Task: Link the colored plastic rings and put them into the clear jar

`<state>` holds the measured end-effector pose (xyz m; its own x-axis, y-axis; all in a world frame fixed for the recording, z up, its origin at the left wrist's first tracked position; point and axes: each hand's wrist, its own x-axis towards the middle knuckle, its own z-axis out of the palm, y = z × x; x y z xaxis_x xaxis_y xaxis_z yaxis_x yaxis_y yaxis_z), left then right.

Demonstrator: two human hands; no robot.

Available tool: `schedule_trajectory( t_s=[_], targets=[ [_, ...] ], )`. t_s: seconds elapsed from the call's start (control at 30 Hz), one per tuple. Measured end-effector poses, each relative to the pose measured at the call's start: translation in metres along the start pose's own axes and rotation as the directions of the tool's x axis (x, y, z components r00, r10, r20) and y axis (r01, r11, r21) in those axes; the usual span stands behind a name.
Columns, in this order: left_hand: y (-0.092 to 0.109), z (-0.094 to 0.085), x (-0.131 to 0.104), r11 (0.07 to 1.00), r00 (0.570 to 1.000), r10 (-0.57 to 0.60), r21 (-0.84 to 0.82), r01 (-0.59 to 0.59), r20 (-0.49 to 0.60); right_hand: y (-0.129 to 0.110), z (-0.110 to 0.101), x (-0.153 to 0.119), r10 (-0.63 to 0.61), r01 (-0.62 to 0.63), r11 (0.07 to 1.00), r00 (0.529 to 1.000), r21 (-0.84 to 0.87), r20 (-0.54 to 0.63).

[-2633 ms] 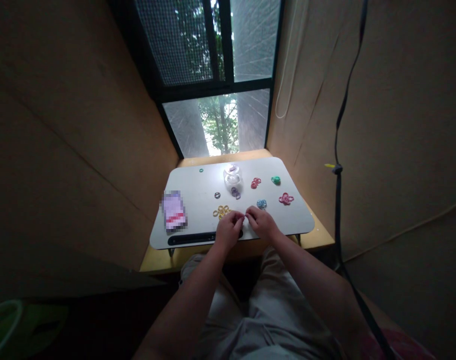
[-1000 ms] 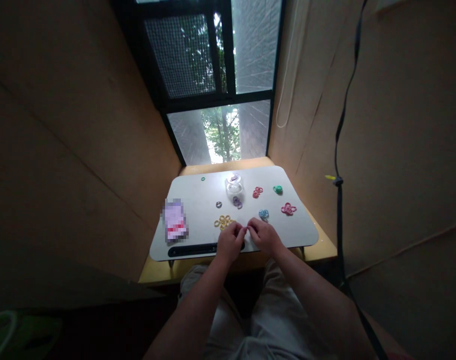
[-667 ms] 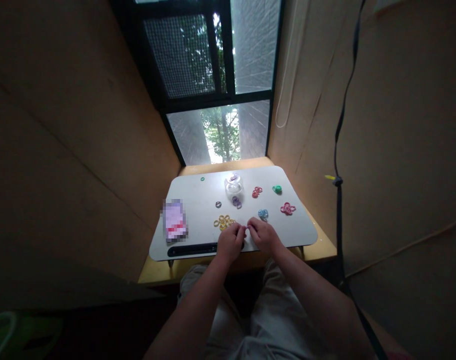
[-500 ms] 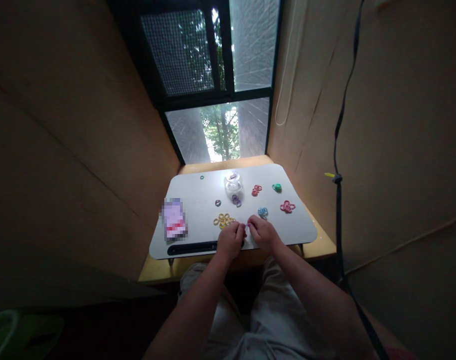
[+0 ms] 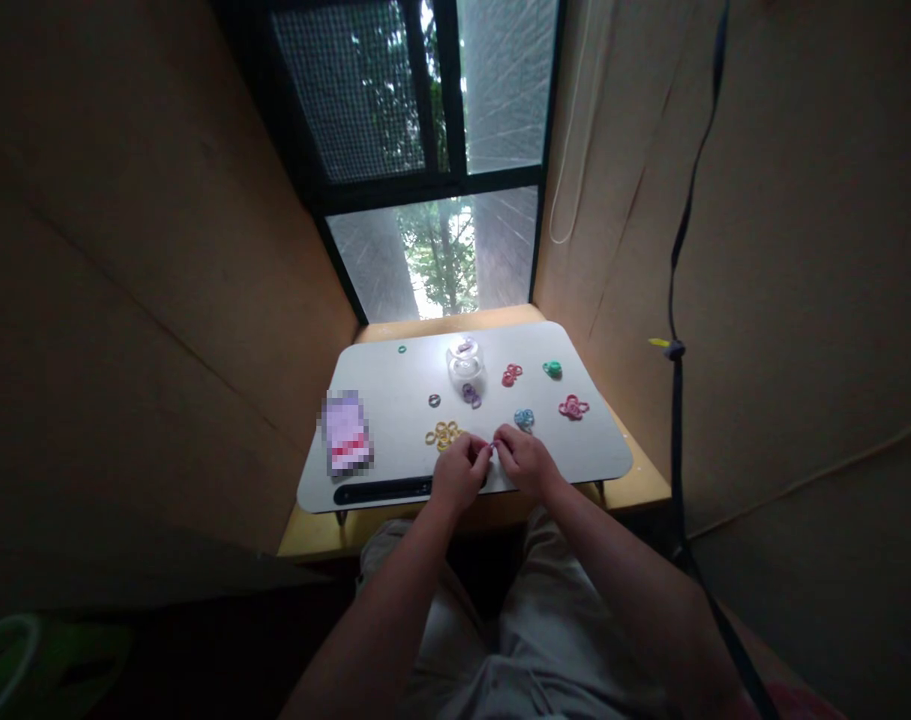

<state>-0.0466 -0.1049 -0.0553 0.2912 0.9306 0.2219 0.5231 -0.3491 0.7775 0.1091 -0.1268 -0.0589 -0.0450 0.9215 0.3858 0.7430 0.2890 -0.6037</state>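
Note:
Over the front of the white table my left hand (image 5: pixel 459 472) and my right hand (image 5: pixel 526 460) meet, fingertips pinched together. Between them shows a bit of a small purple hair tie (image 5: pixel 492 446), mostly covered by the fingers. Beside my left hand lies a cluster of yellow hair ties (image 5: pixel 444 434), partly hidden by it. Just beyond my right hand is a small heap of blue hair ties (image 5: pixel 525 419). A clear round jar (image 5: pixel 465 366) stands farther back, with purple hair ties (image 5: pixel 471 396) in front of it.
The white table (image 5: pixel 395 465) also bears red (image 5: pixel 511 375), green (image 5: pixel 552 369) and pink hair ties (image 5: pixel 573 407), a dark ring (image 5: pixel 434 400), a lone green ring (image 5: pixel 402 349) and a blurred purple packet (image 5: pixel 347 432). A black slot (image 5: pixel 384 492) runs along the front; a dark cord (image 5: pixel 676 430) hangs right.
The whole view has shifted slightly, so the table sits a little higher. Both hands keep their pinch, and a little more of the purple hair tie shows between them.

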Motion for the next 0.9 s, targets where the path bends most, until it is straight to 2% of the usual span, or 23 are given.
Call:
schedule_trajectory(
  t_s=[0.23, 0.53, 0.9],
  targets=[
    [0.005, -0.0017, 0.0005, 1.0, 1.0, -0.006, 0.01, 0.005, 0.011, 0.0014, -0.0003, 0.0009, -0.007, 0.007, 1.0, 1.0, 0.017, 0.014],
    [0.0016, -0.0003, -0.0006, 1.0, 0.999, 0.02, -0.023, -0.021, -0.028, -0.0034, -0.0028, -0.0009, -0.002, 0.002, 1.0, 1.0, 0.017, -0.005],
    [-0.0037, -0.001, 0.0009, 0.989, 0.997, 0.045, -0.143, -0.035, 0.066, 0.0006, -0.0002, 0.0009, 0.025, -0.025, 0.999, 1.0, 0.043, -0.012]
  ],
)
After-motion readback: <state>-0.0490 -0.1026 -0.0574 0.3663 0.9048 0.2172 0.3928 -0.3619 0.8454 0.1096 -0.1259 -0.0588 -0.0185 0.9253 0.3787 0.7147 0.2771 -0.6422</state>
